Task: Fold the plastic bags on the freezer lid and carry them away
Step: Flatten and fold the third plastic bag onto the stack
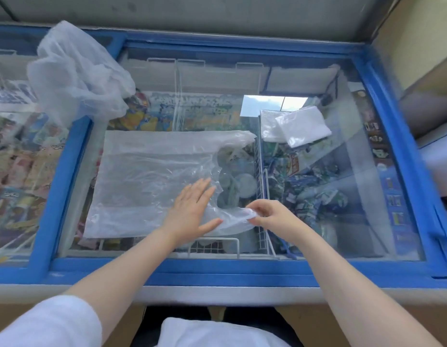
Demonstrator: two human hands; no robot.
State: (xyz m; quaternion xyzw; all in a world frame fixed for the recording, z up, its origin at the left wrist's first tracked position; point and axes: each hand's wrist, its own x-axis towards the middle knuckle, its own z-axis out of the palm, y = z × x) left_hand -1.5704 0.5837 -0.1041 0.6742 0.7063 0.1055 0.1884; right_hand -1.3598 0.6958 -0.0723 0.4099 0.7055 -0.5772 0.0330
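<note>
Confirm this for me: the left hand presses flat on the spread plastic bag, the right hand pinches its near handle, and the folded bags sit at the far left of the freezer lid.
One detail is wrong. In the head view the folded bags sit at the far right of the freezer lid; a crumpled bag lies far left. The left hand does press flat on the spread plastic bag, and the right hand pinches its near handle.

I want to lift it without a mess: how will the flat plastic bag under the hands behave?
The flat plastic bag looks thin and wrinkled, so probably floppy and very light. On the smooth glass freezer lid it may slide; the left hand presses it, the right hand pinches its handle.
</note>
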